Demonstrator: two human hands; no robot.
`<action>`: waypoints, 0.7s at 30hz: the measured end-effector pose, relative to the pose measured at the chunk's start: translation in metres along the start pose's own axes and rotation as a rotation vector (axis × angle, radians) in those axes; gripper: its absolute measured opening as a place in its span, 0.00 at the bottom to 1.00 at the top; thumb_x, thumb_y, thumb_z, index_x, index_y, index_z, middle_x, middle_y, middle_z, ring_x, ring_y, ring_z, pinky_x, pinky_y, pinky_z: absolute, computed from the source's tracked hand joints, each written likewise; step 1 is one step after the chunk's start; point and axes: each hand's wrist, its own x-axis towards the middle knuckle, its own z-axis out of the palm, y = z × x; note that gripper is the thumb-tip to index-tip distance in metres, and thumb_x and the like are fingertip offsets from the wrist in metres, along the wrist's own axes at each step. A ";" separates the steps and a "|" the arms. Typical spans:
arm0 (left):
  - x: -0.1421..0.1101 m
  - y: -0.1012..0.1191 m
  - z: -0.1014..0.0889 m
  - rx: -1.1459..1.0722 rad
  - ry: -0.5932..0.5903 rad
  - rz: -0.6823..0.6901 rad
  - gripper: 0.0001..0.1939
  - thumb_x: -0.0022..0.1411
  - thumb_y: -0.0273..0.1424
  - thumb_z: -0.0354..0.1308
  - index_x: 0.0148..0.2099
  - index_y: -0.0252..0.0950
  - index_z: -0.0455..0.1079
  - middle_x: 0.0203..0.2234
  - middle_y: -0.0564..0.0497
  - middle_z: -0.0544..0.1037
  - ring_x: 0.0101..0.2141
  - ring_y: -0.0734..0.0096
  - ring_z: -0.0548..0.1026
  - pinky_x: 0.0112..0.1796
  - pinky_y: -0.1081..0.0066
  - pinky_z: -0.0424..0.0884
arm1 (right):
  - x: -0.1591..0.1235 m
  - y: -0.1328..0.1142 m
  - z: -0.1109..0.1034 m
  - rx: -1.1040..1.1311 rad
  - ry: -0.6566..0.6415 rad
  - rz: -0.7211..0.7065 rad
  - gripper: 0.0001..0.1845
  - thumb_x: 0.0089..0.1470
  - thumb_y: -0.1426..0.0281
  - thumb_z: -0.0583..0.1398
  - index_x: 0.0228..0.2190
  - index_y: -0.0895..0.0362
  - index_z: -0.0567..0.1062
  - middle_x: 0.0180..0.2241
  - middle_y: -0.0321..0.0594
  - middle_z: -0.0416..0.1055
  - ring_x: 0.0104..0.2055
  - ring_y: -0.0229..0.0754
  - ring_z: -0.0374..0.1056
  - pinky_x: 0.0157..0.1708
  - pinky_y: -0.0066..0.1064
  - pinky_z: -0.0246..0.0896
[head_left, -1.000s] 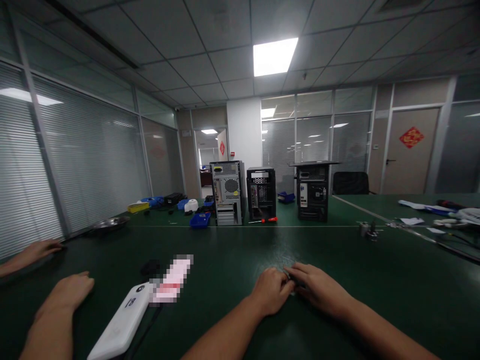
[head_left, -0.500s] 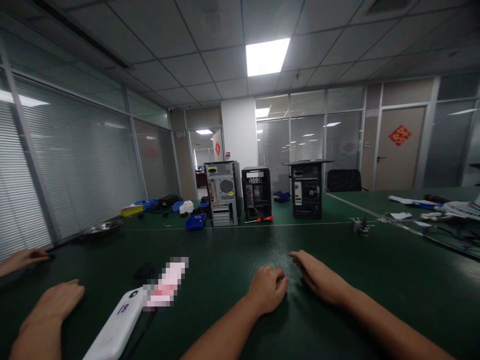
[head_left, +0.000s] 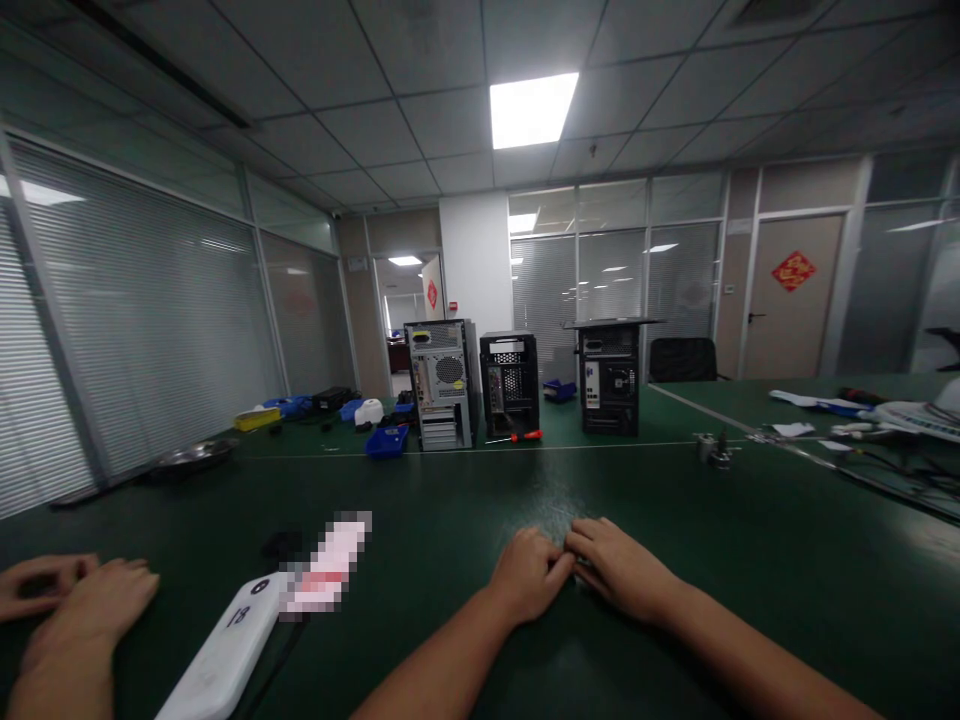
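My left hand (head_left: pixel 529 575) rests low over the green table (head_left: pixel 420 545) with its fingers curled in and its thumb pointing right. Against it, at the fingertips, lies my right hand (head_left: pixel 622 572). Its fingers are bent together and touch the left thumb and index finger. Anything small between the fingers is hidden. To the left lies a white, long device marked 18 (head_left: pixel 225 645), with a dark cable beside it. A pink blurred-out patch (head_left: pixel 334 565) covers whatever sits at its far end.
Another person's hands (head_left: pixel 90 600) are at the left edge. Three computer cases (head_left: pixel 442 390) stand across the table, a red-handled screwdriver (head_left: pixel 529 436) before the middle one. A blue tray (head_left: pixel 386 441), a metal bowl (head_left: pixel 191 455) and small metal parts (head_left: pixel 712 450) lie around.
My right hand has moved left, and its fingers have bent down to meet my left hand. At the left edge, the other person's hands have come together.
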 end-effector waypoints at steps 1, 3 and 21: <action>0.000 0.000 0.000 -0.003 0.003 -0.001 0.22 0.72 0.38 0.45 0.31 0.38 0.75 0.27 0.50 0.78 0.33 0.66 0.71 0.39 0.68 0.61 | 0.000 0.003 -0.001 -0.006 0.000 0.007 0.10 0.64 0.67 0.51 0.40 0.53 0.71 0.41 0.43 0.70 0.44 0.47 0.66 0.44 0.40 0.58; -0.001 0.002 -0.001 -0.003 -0.008 -0.006 0.24 0.73 0.39 0.44 0.31 0.38 0.75 0.27 0.49 0.78 0.33 0.67 0.71 0.39 0.68 0.61 | -0.002 0.016 -0.004 -0.005 0.015 0.060 0.13 0.66 0.65 0.48 0.40 0.53 0.72 0.41 0.43 0.70 0.43 0.47 0.66 0.44 0.40 0.58; -0.050 0.118 -0.080 -0.051 0.290 0.658 0.17 0.68 0.48 0.47 0.43 0.51 0.76 0.21 0.54 0.74 0.25 0.69 0.71 0.31 0.64 0.66 | -0.103 0.255 0.011 0.251 0.503 0.897 0.17 0.59 0.59 0.45 0.35 0.53 0.69 0.33 0.44 0.74 0.36 0.49 0.71 0.38 0.37 0.65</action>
